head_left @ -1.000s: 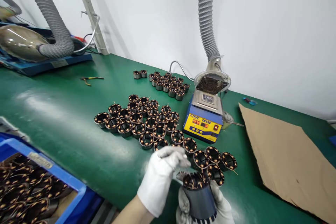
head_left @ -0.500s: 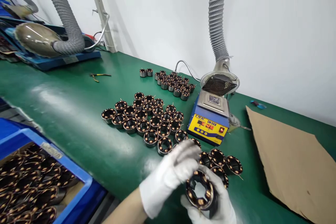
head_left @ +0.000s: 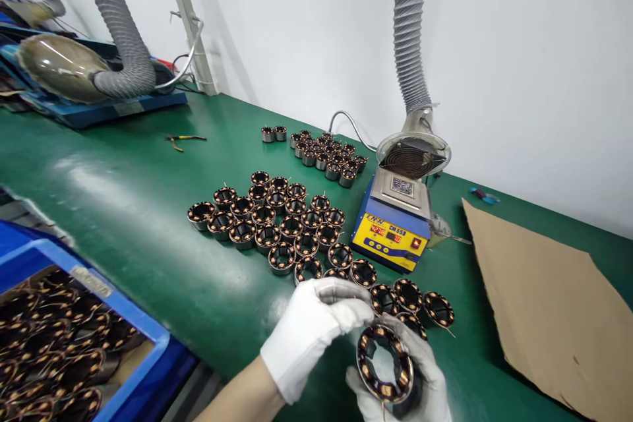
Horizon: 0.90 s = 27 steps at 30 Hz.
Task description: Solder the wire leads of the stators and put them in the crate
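My right hand (head_left: pixel 420 362), in a white glove, is wrapped round a motor stator (head_left: pixel 363 369) with copper windings. The stator's open end faces me, and a thin wire end hangs from its lower rim. Just to the left, my gloved left hand (head_left: pixel 316 326) is held above the bench with fingers curved and thumb apart; I see nothing held in it. Its fingertips are close to the stator's upper edge. Beyond both hands, several more stators (head_left: pixel 267 237) stand in a loose block, some with wire ends sticking up.
A blue-and-yellow solder pot (head_left: pixel 390 241) stands under an extraction hood (head_left: pixel 415 148). Cardboard (head_left: pixel 539 303) lies to the right. A second group of stators (head_left: pixel 321 157) stands farther back. Small cutters (head_left: pixel 185 139) lie at left. A blue bin (head_left: pixel 143 369) holds many stators.
My left hand has lowered slightly, its fingers turning from raised to curved forward. The held stator has shifted a little right and down in my right hand.
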Motion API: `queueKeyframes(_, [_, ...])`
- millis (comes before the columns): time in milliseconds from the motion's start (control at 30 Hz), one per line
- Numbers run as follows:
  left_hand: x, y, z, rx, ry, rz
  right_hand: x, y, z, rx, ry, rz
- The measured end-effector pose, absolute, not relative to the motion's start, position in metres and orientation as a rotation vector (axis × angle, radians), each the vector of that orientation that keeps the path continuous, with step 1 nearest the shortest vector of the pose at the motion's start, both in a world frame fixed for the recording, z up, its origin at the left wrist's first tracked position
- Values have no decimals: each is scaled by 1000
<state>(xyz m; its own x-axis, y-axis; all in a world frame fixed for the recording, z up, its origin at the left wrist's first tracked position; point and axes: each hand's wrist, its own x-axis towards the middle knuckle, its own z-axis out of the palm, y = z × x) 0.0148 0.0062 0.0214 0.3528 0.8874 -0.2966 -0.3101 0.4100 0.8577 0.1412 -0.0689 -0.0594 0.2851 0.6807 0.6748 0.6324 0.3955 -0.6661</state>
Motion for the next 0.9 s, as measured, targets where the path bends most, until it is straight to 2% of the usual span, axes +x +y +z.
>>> queueKeyframes(333, [16,0,26,794,1041,954,136,-67,-59,-1224,-1400,71])
queueKeyframes(500, [19,5,21,846,945,806,137,-68,-61,-1275,-1344,79])
queueKeyframes(700, [17,13,18,416,840,1112,140,-68,-51,-1249,-1421,95])
queueKeyframes(900, [14,8,26,678,878,834,151,-70,-57,-1218,-1508,67])
